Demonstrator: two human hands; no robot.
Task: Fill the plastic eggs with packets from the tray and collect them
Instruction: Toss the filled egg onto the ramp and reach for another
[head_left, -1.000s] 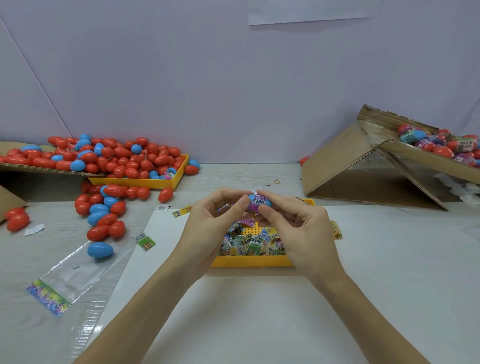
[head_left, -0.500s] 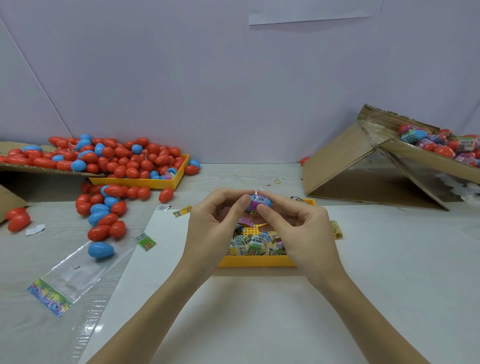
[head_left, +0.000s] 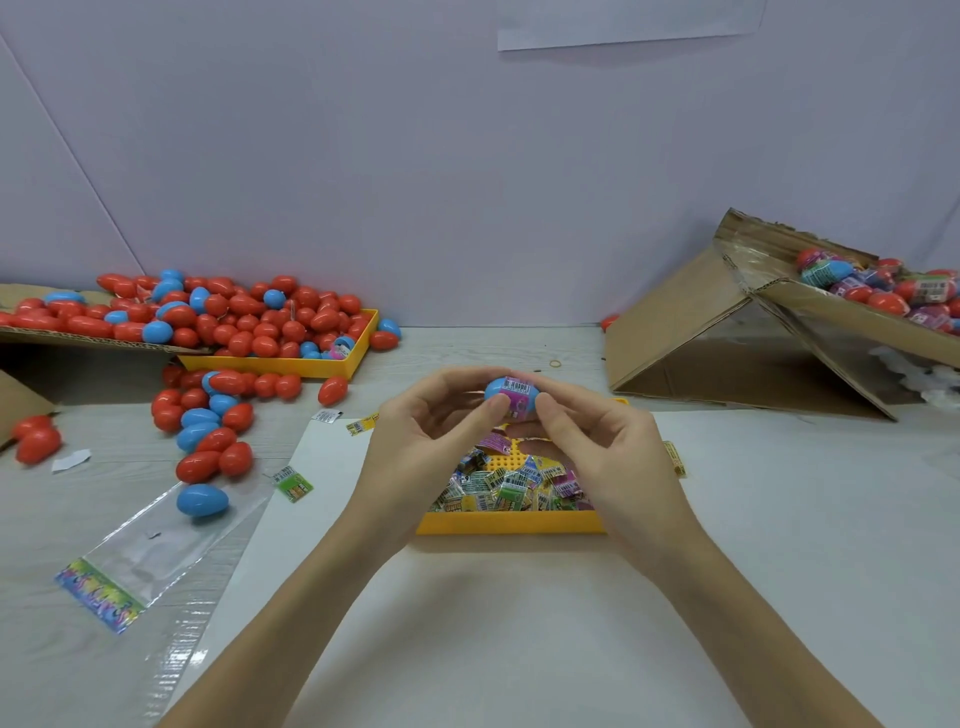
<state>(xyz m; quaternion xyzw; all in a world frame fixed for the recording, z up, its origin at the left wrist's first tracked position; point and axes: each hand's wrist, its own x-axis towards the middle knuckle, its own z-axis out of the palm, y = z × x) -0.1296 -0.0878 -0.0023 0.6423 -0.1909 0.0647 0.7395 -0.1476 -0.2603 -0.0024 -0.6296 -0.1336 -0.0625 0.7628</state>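
Now, step: closing 1 blue egg (head_left: 510, 396) around a packet, by my reading.
Hands: left hand (head_left: 436, 441) and right hand (head_left: 597, 447) both pinch the egg.
Egg: held above the yellow tray (head_left: 511, 522) of packets.
Next: likely drop it in the cardboard box (head_left: 857, 312), right.

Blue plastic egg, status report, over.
Left hand and right hand both pinch the blue plastic egg with its purple packet wrap, above the yellow packet tray. Nothing in the way.
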